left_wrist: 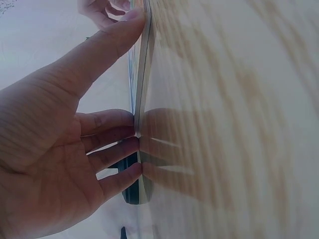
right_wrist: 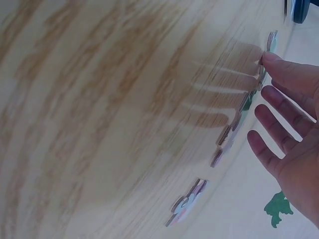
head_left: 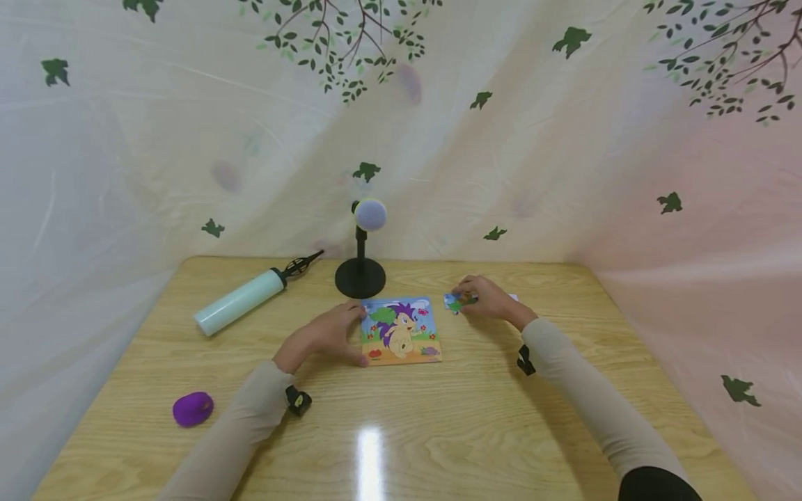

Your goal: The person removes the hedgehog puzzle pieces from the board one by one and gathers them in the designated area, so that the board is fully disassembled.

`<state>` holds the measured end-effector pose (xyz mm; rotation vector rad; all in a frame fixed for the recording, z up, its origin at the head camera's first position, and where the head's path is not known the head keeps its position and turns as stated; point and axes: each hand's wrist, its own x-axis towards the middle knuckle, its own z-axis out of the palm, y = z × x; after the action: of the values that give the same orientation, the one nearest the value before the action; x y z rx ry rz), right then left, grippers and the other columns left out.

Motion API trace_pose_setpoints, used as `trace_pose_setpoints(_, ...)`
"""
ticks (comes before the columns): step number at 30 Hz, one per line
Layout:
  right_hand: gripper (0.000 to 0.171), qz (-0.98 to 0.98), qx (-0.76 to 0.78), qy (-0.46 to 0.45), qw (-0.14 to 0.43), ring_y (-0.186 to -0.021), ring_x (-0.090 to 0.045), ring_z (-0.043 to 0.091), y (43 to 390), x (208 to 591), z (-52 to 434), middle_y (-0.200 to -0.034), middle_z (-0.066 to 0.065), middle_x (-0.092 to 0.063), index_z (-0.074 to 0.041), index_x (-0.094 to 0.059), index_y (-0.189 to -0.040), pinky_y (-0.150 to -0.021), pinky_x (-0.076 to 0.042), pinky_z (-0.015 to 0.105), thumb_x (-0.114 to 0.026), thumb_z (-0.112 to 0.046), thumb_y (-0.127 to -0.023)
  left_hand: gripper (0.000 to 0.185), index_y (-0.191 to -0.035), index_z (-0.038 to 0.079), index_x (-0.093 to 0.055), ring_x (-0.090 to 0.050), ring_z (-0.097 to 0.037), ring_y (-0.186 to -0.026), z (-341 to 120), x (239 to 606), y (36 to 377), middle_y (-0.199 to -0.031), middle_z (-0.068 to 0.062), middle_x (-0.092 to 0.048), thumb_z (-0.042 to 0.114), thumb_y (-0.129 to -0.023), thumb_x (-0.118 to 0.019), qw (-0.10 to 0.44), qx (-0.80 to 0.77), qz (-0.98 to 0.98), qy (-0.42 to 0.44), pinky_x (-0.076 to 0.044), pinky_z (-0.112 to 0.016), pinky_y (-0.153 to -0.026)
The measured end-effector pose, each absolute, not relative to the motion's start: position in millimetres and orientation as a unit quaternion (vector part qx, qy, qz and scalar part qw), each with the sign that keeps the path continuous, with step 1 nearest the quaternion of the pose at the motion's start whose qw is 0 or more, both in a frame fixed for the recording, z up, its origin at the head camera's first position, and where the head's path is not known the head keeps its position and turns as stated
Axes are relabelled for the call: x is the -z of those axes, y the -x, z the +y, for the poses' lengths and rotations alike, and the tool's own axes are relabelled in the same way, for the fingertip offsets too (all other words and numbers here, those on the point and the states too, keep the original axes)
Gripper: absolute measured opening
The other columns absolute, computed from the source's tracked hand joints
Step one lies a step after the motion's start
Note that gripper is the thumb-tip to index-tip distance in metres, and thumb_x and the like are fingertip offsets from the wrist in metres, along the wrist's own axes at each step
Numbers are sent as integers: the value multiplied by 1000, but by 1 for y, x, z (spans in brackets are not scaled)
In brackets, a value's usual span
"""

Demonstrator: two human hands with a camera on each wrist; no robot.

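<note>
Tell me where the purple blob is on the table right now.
In the head view the purple blob lies near the table's front left corner, just left of the person's left sleeve and in front of the pale green pump.

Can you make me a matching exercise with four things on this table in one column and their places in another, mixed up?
Things:
1. pump
2. purple lump
3. microphone stand
4. loose puzzle pieces

Places:
A. under the right hand
B. behind the puzzle board
C. near front left corner
D. back left, lying down

Pairs: 1-D, 2-C, 3-B, 4-A
</note>
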<state>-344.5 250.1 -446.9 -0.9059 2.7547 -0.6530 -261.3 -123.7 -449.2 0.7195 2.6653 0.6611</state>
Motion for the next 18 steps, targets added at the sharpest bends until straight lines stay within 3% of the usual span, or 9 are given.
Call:
trace_pose_setpoints(8,45,918,230,311,93,-117,-60,40,344,445,246,-133,24,-60,5,-62,-134,-98,-55,55,-73,-5,-91,99,-149,-2,-44,-36,-39,-149,-122,449,261,-159,-21,-37,49,-76,-88,148,-226,928,-255,-33,-54,-123)
trace_pose_setpoints(18,44,905,227,348,89,-124,-57,41,330,439,221,-132,22,-63,0,-65,-132,-106,-49,58,-76,-10,-91,99,-150,-2,-43,-33,-41,-150,-122,448,261,-160,-23,-34,48,-77,-87,151,-221,928,-258,-31,-53,-124)
